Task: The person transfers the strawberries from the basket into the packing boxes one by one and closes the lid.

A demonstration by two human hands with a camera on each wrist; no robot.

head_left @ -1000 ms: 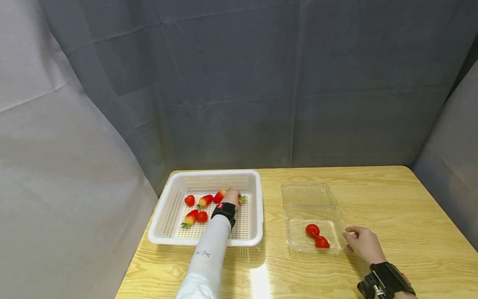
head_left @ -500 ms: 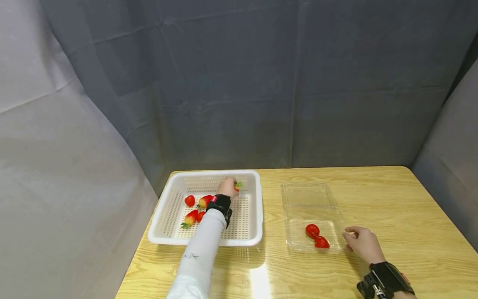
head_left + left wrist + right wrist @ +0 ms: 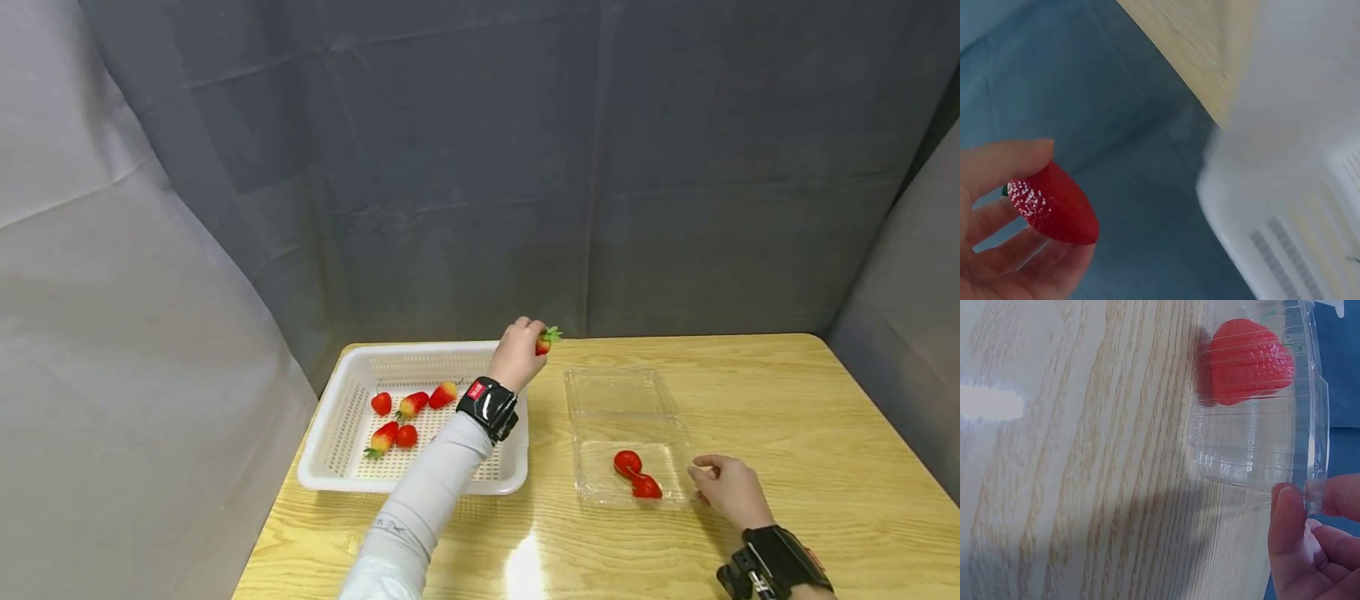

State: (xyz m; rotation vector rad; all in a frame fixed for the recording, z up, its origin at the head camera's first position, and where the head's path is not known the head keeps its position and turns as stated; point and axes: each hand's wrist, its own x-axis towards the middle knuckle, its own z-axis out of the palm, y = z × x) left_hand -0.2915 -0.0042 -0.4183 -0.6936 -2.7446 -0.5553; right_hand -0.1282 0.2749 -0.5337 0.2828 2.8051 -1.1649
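Note:
In the head view my left hand (image 3: pixel 517 357) is raised over the back right corner of a white plastic basket (image 3: pixel 345 482). Between thumb and fingers it holds a red strawberry (image 3: pixel 1057 206) with a green leafy top (image 3: pixel 553 334). Several strawberries (image 3: pixel 412 405) lie on the basket's slotted floor. To the right, a hinged clear plastic clamshell box (image 3: pixel 597 479) stands with its lid (image 3: pixel 613 388) folded back. Red strawberries (image 3: pixel 627 462) sit in its base. My right hand (image 3: pixel 733 492) pinches the box's right rim (image 3: pixel 1315 444) between thumb and fingers.
Both containers stand on a light wooden table (image 3: pixel 810 417). A dark grey cloth (image 3: pixel 465 183) hangs behind it, and pale cloth (image 3: pixel 150 358) covers the left side. Between basket and box runs a strip of table.
My left hand has lifted a strawberry out of the basket and moved up and to the right with it. The right hand and the clamshell box have stayed in place.

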